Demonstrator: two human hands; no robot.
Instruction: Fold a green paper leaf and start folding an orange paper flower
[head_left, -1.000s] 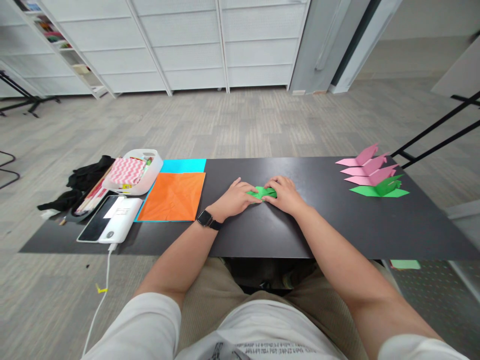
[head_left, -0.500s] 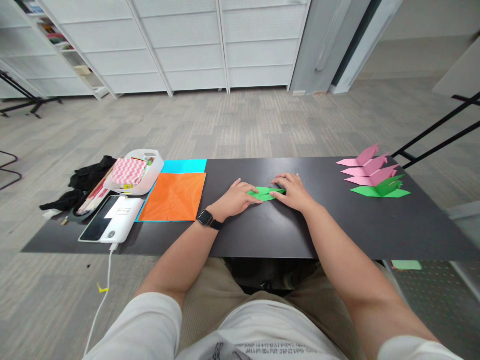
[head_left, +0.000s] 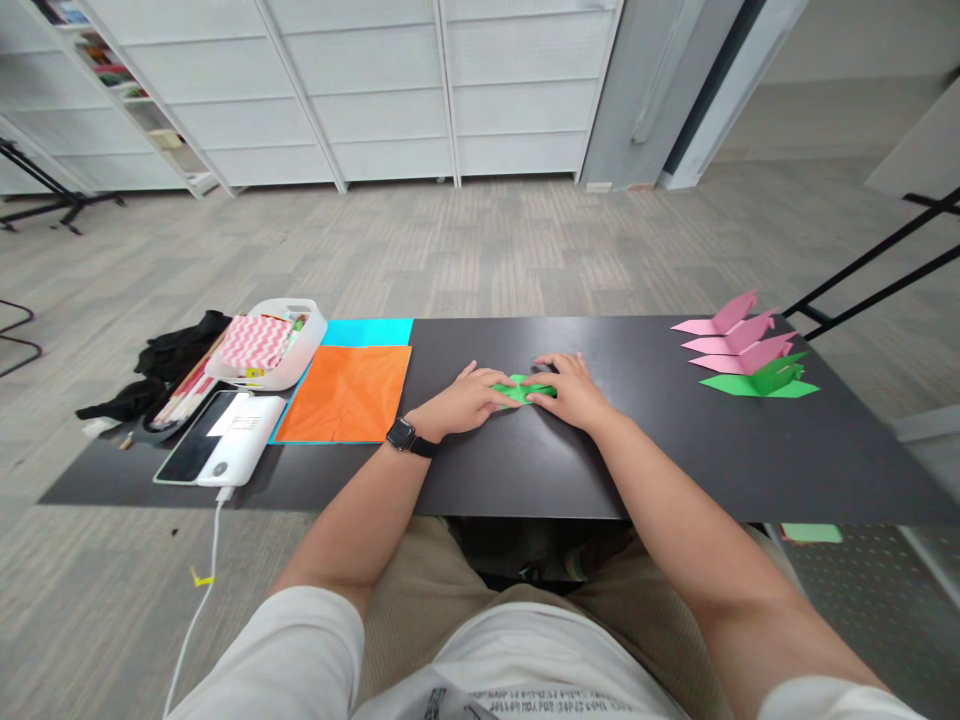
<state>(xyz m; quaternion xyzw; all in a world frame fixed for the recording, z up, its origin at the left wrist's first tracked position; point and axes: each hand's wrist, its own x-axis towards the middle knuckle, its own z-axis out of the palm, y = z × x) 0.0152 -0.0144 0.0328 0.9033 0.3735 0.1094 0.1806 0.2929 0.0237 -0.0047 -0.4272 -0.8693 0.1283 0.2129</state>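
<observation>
A folded piece of green origami paper (head_left: 518,391) lies on the dark table between my two hands. My left hand (head_left: 466,399), with a black watch on the wrist, has its fingers on the paper's left end. From the other side my right hand (head_left: 574,391) presses its fingers onto the right part, covering much of it. Both hands are low over the tabletop, and the fingertips hide the paper's ends.
Folded pink paper birds (head_left: 739,335) and a green one (head_left: 765,378) stand at the table's right. On the left are orange paper sheets (head_left: 345,395), blue paper (head_left: 371,332), a white basket (head_left: 304,350), a phone (head_left: 199,440), a white power bank (head_left: 244,440) and black cloth (head_left: 180,345).
My right hand has slid left along the green paper, closer to my left hand. Less of the paper shows on the right. The left hand has shifted slightly left.
</observation>
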